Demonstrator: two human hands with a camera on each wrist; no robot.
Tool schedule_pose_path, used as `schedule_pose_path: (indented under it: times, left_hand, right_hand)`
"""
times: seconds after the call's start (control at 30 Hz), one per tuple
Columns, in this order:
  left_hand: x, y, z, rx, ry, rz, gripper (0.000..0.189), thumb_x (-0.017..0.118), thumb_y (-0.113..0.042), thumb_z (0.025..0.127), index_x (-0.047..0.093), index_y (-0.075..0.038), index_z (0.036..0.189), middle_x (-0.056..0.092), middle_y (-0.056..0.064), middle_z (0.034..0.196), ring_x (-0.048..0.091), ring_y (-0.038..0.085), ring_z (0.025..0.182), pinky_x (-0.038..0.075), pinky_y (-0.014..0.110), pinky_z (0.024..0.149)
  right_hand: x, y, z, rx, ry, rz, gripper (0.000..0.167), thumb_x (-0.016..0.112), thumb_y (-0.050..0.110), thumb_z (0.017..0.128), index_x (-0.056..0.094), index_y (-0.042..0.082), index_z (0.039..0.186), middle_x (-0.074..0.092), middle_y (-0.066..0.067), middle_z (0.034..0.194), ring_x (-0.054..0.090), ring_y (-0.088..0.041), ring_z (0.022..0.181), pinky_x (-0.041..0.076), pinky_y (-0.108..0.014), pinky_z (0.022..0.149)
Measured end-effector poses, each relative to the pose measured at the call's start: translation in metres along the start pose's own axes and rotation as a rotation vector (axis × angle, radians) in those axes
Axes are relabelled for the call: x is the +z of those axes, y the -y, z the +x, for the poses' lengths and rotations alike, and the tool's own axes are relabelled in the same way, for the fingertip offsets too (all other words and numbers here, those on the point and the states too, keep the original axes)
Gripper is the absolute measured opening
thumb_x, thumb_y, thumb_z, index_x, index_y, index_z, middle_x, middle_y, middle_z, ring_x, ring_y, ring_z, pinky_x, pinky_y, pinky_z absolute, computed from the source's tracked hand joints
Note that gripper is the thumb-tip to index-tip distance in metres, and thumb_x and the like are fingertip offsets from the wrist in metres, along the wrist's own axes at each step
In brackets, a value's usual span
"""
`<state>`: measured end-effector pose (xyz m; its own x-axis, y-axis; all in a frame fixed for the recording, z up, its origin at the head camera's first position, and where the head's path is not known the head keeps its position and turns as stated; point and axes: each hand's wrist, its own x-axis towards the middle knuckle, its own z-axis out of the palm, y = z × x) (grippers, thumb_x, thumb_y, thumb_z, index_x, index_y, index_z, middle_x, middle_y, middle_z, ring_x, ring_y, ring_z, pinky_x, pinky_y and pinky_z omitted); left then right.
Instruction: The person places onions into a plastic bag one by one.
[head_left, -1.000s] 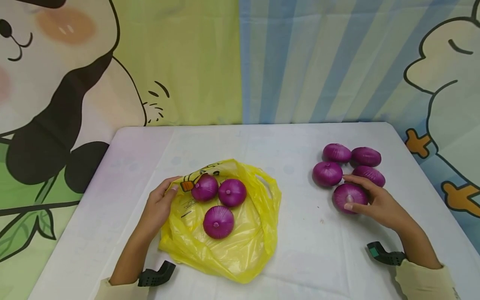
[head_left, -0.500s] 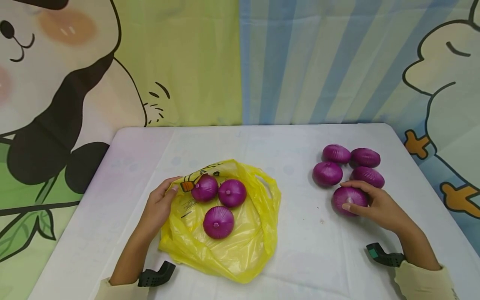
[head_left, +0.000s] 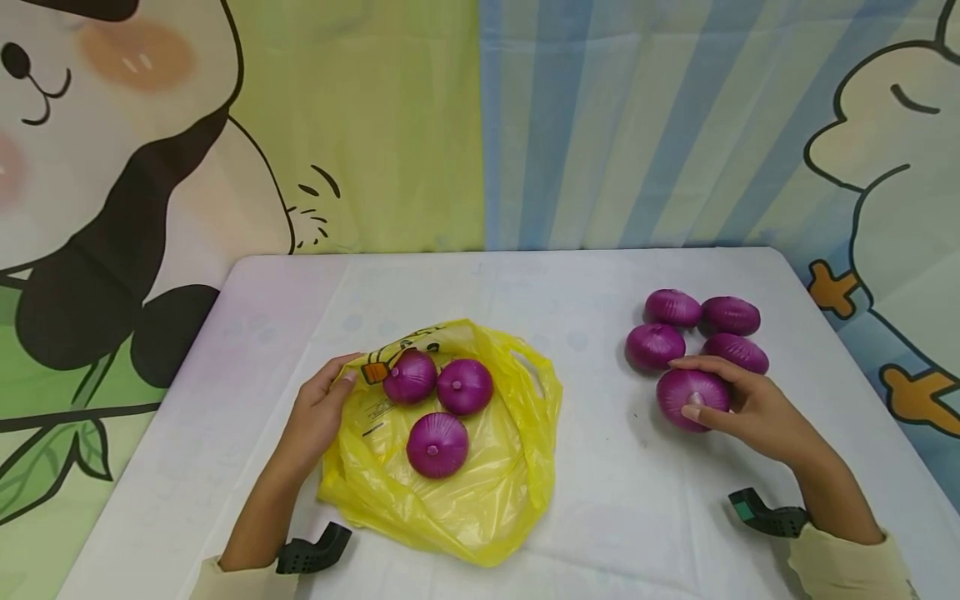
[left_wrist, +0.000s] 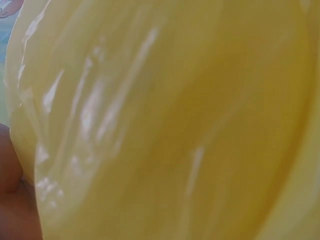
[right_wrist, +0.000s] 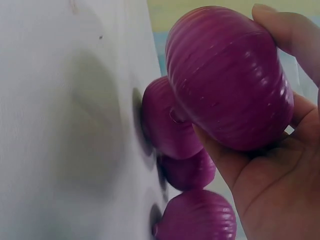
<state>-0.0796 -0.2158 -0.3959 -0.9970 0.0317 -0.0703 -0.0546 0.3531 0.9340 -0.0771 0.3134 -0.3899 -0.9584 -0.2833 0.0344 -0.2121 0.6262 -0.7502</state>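
Note:
My right hand (head_left: 765, 408) grips a purple onion (head_left: 692, 400) between thumb and fingers. In the right wrist view that onion (right_wrist: 230, 80) is held up off the table, its shadow apart from it. At the left, my left hand (head_left: 318, 408) pinches the rim of a yellow plastic bag (head_left: 487, 492), which lies spread with its mouth facing up. Inside it are three purple onions (head_left: 437, 444). The bag's yellow film (left_wrist: 150, 125) fills most of the left wrist view, with part of a finger at its left edge.
Several more onions (head_left: 656, 347) sit in a cluster just beyond my right hand. The white-covered table (head_left: 585, 533) runs back to a cartoon-printed curtain (head_left: 600, 125). A dark strap device (head_left: 768, 512) juts from each wrist.
The gripped onion has risen from the table and shifted slightly left with my right hand. My left hand and the bag have stayed in place.

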Motion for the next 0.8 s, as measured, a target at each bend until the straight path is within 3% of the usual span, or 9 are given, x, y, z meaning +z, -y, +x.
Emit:
schedule_pose_path:
  times: [0.17,0.4,0.8]
  left_hand:
    - [0.0,-0.001,0.0,0.005,0.0,0.0,0.041,0.037,-0.03,0.107,0.05,-0.007,0.138,0.053,0.012,0.135,0.039,0.021,0.132,0.026,0.045,0.111]
    - [0.0,-0.001,-0.001,-0.006,0.006,0.008,0.042,0.036,-0.031,0.107,0.05,-0.009,0.139,0.054,0.01,0.134,0.041,0.019,0.13,0.03,0.041,0.109]
    - [-0.001,0.0,-0.001,-0.005,0.01,0.008,0.042,0.036,-0.031,0.107,0.049,-0.009,0.14,0.053,0.01,0.136,0.04,0.02,0.131,0.029,0.041,0.109]
  right_hand:
    - [0.001,0.007,0.0,-0.025,-0.004,0.002,0.058,0.08,0.01,0.081,0.057,0.015,0.134,0.043,-0.014,0.136,0.043,-0.041,0.118,0.054,-0.027,0.073]
    - [0.001,0.014,0.002,-0.073,0.007,0.025,0.06,0.08,0.007,0.081,0.057,0.014,0.135,0.046,0.003,0.132,0.043,-0.003,0.113,0.054,-0.026,0.072]
    - [0.005,0.027,0.008,-0.129,0.072,0.089,0.063,0.079,0.003,0.079,0.055,0.013,0.136,0.047,0.002,0.136,0.043,-0.004,0.117,0.055,-0.029,0.072]
